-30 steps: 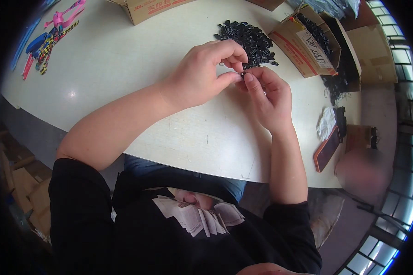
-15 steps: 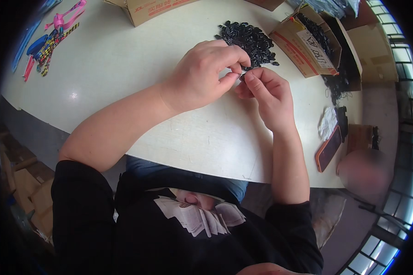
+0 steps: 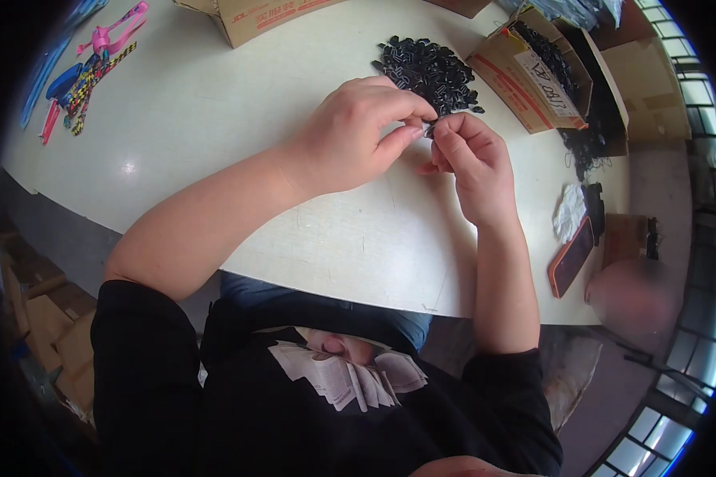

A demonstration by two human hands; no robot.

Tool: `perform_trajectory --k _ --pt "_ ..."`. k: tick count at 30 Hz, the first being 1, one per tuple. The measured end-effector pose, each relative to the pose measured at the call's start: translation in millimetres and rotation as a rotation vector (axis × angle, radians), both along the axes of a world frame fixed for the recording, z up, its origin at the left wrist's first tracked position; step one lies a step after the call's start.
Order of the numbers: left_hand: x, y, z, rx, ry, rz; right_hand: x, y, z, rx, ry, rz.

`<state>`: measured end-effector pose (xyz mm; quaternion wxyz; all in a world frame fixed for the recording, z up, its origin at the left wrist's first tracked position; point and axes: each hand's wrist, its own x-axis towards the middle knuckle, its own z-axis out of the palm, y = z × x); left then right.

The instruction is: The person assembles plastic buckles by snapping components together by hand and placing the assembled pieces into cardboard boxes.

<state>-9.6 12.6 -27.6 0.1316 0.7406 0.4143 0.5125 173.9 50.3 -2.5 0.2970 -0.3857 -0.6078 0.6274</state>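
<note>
My left hand (image 3: 356,133) and my right hand (image 3: 476,163) meet fingertip to fingertip above the white table (image 3: 326,238). Between them is a small black piece (image 3: 429,129), mostly covered by the fingers. The right thumb and forefinger pinch it, and the left thumb and fingertips close on its other side. Just beyond the hands lies a heap of small black pieces (image 3: 433,70), its near edge partly behind the left fingers.
A cardboard box (image 3: 525,83) of black items stands at the right, with dark cords (image 3: 585,151) beside it. Nearer are crumpled white tissue (image 3: 569,213) and a phone (image 3: 571,258). Colourful straps (image 3: 87,79) lie far left. Another box (image 3: 254,17) is at the back.
Both hands have shifted slightly to the right, still together at the small piece. The right hand's lower fingers have spread a little from its pinch. The heap has stayed in place.
</note>
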Motion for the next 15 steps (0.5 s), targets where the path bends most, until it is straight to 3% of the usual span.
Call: perform_trajectory --k 15 --pt "-1.1 -1.5 -0.5 -0.009 0.163 0.031 -0.5 -0.6 -5.7 0.051 -0.044 0.017"
